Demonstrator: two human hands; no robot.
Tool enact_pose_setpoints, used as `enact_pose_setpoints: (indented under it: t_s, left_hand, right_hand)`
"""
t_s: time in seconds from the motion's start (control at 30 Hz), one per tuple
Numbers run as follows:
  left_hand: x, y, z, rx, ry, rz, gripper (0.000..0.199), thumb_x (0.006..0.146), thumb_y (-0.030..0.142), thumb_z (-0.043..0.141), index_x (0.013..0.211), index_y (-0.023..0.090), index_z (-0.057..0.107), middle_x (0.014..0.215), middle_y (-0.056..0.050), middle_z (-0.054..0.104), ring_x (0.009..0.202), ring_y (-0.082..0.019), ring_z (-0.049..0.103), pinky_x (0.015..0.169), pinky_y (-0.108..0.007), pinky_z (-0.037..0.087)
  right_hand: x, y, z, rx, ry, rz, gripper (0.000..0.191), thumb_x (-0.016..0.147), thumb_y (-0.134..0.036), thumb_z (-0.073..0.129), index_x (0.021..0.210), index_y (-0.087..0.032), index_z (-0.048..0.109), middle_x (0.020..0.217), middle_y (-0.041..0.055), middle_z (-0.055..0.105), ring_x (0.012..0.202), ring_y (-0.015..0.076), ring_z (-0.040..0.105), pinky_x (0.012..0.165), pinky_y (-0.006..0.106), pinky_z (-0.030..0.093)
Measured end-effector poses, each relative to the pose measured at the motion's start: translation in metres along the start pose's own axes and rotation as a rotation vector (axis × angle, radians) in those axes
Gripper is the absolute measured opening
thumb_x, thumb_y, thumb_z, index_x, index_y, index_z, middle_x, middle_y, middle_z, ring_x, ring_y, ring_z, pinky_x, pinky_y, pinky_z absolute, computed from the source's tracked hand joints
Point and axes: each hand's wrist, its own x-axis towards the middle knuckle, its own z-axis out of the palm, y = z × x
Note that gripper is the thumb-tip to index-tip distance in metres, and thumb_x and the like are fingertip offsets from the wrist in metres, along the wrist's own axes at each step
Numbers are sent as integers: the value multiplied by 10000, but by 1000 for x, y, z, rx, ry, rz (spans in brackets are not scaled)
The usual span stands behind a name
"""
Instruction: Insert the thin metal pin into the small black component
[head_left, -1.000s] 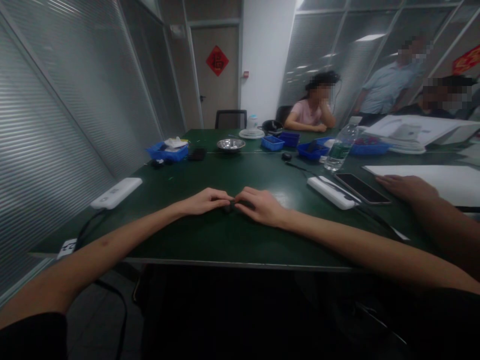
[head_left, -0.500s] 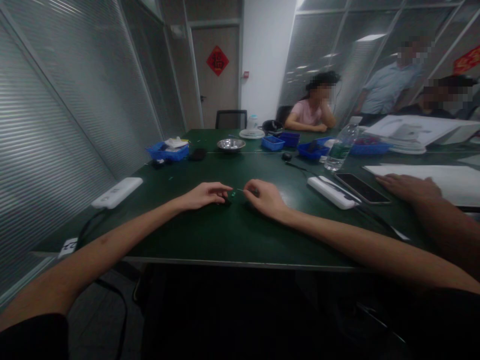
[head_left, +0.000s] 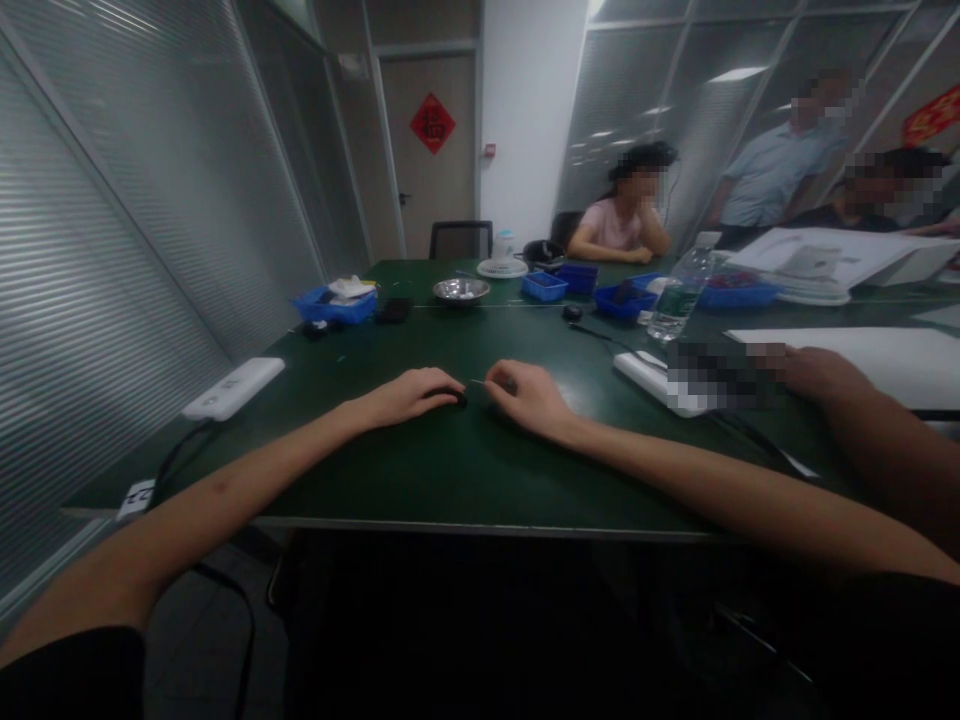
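My left hand [head_left: 415, 393] rests low over the green table, its fingers bent down and closed on a small black object [head_left: 461, 398]. Its kind is too dark and small to make out. Just to the right, my right hand [head_left: 531, 397] pinches a thin, pale, needle-like rod [head_left: 477, 381] between thumb and forefinger. The rod's tip points left at the left hand's fingertips, with a narrow gap between them. My right hand's other fingers are curled in, and its outer edge lies close to the tabletop.
White power strips [head_left: 235, 388] lie at both sides. Farther back are a metal bowl [head_left: 460, 291], blue trays [head_left: 335, 301] and a plastic bottle [head_left: 681, 290]. On the right, another person's hand [head_left: 825, 374] reaches near a pixelated patch. Other people are at the far side.
My left forefinger, stretched out before, has bent down toward the black object. The small green bit between my hands is no longer visible. My right hand stays almost still; the neighbour's hand has shifted.
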Motion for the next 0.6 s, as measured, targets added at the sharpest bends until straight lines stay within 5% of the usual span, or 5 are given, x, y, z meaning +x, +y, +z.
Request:
enact_pose_setpoints:
  t_s: [0.23,0.43,0.6]
  left_hand:
    - [-24,-55,-36,103,163,-254,360,989,438,600,1230,204,730,1235,-94,727,1153,-262,661,1040,-409,485]
    - [-63,-112,-81,265,274,-590,329,872,450,686,1062,201,786,1104,-104,766,1037,-296,690,956,-391,499]
    - [-97,-142,-102,375,331,-735,293,836,432,688,972,194,791,997,-106,769,928,-293,687,899,-376,494]
  right_hand:
    - [-1,2,0,6,-10,-27,171,1000,-340,599,1030,-207,703,974,58,700,823,184,621,692,289,457]
    - [-2,0,1,3,1,-44,158,997,-329,609,1025,-205,703,972,59,700,823,188,624,702,298,463]
    - [-3,-3,-2,16,-25,-42,159,998,-322,608,1026,-201,706,989,63,702,848,193,632,708,298,465]
